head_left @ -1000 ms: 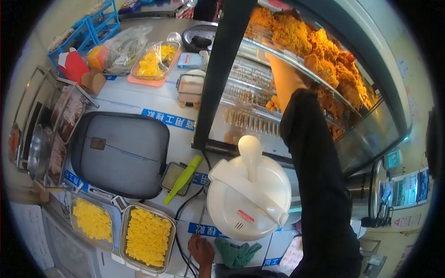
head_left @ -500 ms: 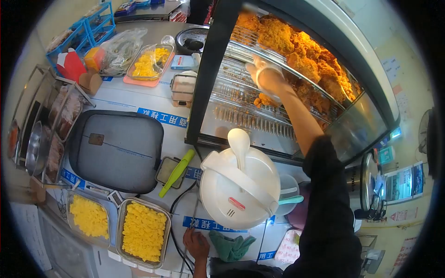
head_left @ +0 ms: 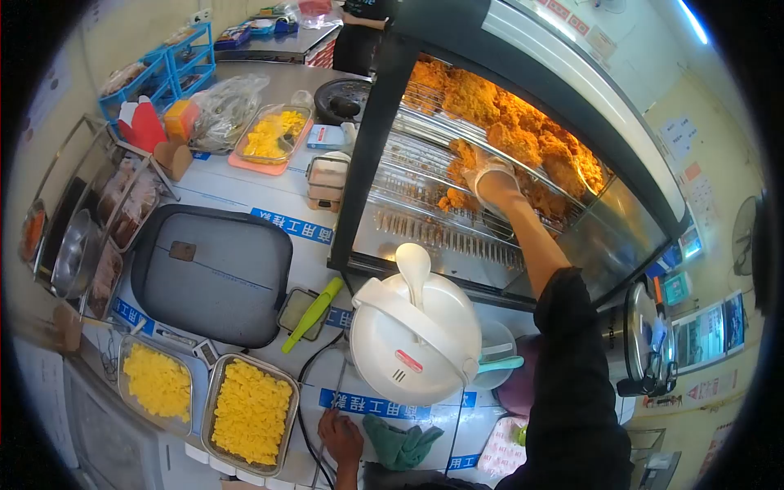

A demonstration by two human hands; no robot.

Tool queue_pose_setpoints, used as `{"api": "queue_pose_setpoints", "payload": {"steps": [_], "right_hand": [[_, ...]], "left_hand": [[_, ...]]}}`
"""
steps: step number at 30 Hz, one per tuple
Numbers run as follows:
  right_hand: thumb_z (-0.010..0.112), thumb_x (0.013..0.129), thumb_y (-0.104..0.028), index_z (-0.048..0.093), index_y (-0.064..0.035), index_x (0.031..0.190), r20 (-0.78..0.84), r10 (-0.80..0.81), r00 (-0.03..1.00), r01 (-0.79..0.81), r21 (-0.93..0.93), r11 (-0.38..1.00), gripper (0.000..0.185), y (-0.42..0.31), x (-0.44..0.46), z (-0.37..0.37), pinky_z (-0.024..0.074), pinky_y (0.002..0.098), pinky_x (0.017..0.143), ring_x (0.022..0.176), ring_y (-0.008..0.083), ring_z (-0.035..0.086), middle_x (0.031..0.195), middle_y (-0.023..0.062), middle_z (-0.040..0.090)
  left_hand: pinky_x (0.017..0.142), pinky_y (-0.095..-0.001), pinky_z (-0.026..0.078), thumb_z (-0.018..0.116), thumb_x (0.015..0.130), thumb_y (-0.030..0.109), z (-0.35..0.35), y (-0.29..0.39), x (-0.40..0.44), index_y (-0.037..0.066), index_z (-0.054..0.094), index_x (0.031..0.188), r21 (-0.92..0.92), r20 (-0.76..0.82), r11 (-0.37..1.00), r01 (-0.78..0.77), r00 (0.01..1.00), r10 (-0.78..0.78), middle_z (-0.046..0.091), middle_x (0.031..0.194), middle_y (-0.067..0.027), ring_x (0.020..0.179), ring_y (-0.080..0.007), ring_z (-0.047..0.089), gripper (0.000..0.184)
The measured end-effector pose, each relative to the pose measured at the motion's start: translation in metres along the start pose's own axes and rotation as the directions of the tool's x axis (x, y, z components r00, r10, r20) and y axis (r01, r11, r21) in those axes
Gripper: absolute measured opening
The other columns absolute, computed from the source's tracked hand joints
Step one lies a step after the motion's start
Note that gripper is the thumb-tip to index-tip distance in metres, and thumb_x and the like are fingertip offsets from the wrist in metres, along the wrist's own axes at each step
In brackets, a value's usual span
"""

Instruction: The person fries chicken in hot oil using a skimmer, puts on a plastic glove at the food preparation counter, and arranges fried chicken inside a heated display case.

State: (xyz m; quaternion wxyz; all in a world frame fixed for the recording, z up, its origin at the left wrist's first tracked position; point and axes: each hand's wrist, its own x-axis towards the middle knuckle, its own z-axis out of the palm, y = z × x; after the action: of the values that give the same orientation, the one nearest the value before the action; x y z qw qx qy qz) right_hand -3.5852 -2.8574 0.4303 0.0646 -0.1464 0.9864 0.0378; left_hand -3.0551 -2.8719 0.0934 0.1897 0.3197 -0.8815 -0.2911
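Observation:
My right hand (head_left: pixel 493 181), in a clear plastic glove, reaches into the glass-fronted warming cabinet (head_left: pixel 371 155). Its fingers close on a piece of fried chicken (head_left: pixel 463 162) above the wire rack. A smaller fried piece (head_left: pixel 454 200) lies just below on the rack, and more fried chicken (head_left: pixel 523 139) is heaped on the upper shelf. My left hand (head_left: pixel 340 438) rests on the counter with fingers extended, beside a crumpled green cloth (head_left: pixel 402 441). Directly above the cloth stands a white lidded pot (head_left: pixel 384 351) with a white spoon (head_left: pixel 414 265) lying on its lid.
Two trays of yellow chunks (head_left: pixel 249 412) sit at the lower left. Behind them are a dark rectangular pan (head_left: pixel 216 278) and a small container with lime-green tongs (head_left: pixel 312 314) across it. A black cable runs along the counter. Another person (head_left: pixel 359 41) stands at the back.
My right hand has moved slightly down and right inside the cabinet and now grips a piece of fried chicken. The view has shifted a little; my left hand stays on the counter.

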Motion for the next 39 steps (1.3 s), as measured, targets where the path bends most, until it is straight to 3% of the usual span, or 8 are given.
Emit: {"api": "queue_pose_setpoints", "payload": {"steps": [6,9,10,12,19,24,27,39], "right_hand": [[0.04,0.103,-0.043,0.038,-0.0163,0.148,-0.377,-0.415,0.828,0.428,-0.052,0.902,0.052,-0.032,0.058,0.05,0.0412,0.0435,0.106,0.127,0.0322,0.053,0.135,0.0132,0.059],[0.029,0.103,-0.048,0.048,-0.019,0.143,-0.324,-0.268,0.907,0.342,0.198,0.919,0.052,-0.079,0.098,0.047,0.048,0.0446,0.099,0.112,0.0369,0.063,0.121,0.0178,0.067],[0.035,0.104,-0.031,0.051,-0.0087,0.14,-0.161,-0.31,0.937,0.349,0.406,0.844,0.045,-0.084,0.146,0.069,0.037,0.0387,0.112,0.128,0.0298,0.053,0.142,0.0152,0.053],[0.038,0.099,-0.038,0.064,-0.0048,0.121,-0.061,-0.31,0.949,0.313,0.047,0.949,0.048,-0.109,0.111,0.026,0.0467,0.0462,0.098,0.113,0.039,0.062,0.12,0.0243,0.065],[0.037,0.098,-0.048,0.049,-0.0019,0.139,-0.193,-0.371,0.908,0.417,0.356,0.836,0.063,-0.09,0.121,0.047,0.0406,0.0431,0.106,0.127,0.0354,0.054,0.138,0.0221,0.055],[0.021,0.104,-0.052,0.032,-0.0172,0.154,-0.055,0.121,0.991,-0.122,-0.014,0.992,0.062,-0.028,0.033,0.025,0.0326,0.0409,0.117,0.142,0.0309,0.037,0.159,0.0109,0.031],[0.02,0.098,-0.067,0.019,-0.0141,0.158,0.269,0.032,0.963,-0.001,-0.114,0.993,0.08,0.015,0.015,-0.015,0.0182,0.0441,0.122,0.149,0.0294,0.025,0.163,0.0114,0.02],[0.024,0.097,-0.063,0.043,-0.0119,0.148,-0.095,0.162,0.982,-0.157,0.052,0.986,0.075,-0.011,0.031,0.018,0.0286,0.046,0.117,0.141,0.0299,0.04,0.156,0.0113,0.036]], "left_hand": [[0.104,-0.0509,0.037,0.062,0.083,0.008,0.0,-0.001,0.001,0.004,0.06,0.093,0.007,0.02,1.0,-0.002,1.0,0.002,0.059,0.121,-0.015,0.123,-0.0374,0.051,0.011],[0.104,-0.0512,0.037,0.062,0.082,0.008,-0.001,0.001,0.001,0.004,0.06,0.093,0.003,0.034,1.0,0.012,0.999,-0.012,0.059,0.121,-0.0151,0.123,-0.0376,0.051,0.012],[0.104,-0.0512,0.037,0.062,0.082,0.008,0.0,0.001,0.002,0.004,0.06,0.093,0.006,0.034,1.0,0.003,0.999,-0.003,0.059,0.121,-0.0151,0.123,-0.0376,0.051,0.012],[0.103,-0.0516,0.038,0.062,0.081,0.008,0.001,0.002,0.002,0.004,0.059,0.093,0.023,0.041,0.999,0.032,0.999,-0.032,0.059,0.12,-0.0156,0.122,-0.038,0.052,0.012],[0.102,-0.0521,0.038,0.062,0.081,0.008,0.004,-0.003,-0.001,0.004,0.059,0.093,-0.11,0.053,0.991,0.074,0.996,-0.068,0.059,0.12,-0.0167,0.122,-0.0389,0.051,0.013],[0.103,-0.0517,0.037,0.063,0.082,0.009,0.003,-0.005,-0.002,0.003,0.059,0.093,0.008,0.026,1.0,-0.028,0.999,0.028,0.059,0.12,-0.0164,0.122,-0.0387,0.052,0.013],[0.104,-0.0511,0.037,0.063,0.083,0.009,-0.001,0.001,0.001,0.003,0.06,0.094,0.024,0.028,1.0,0.005,1.0,-0.005,0.059,0.121,-0.0157,0.122,-0.038,0.052,0.013],[0.103,-0.0514,0.036,0.063,0.08,0.002,-0.004,0.004,0.004,0.003,0.057,0.096,-0.014,0.029,1.0,-0.028,0.999,0.028,0.056,0.122,-0.0183,0.123,-0.0382,0.049,0.017]]}}
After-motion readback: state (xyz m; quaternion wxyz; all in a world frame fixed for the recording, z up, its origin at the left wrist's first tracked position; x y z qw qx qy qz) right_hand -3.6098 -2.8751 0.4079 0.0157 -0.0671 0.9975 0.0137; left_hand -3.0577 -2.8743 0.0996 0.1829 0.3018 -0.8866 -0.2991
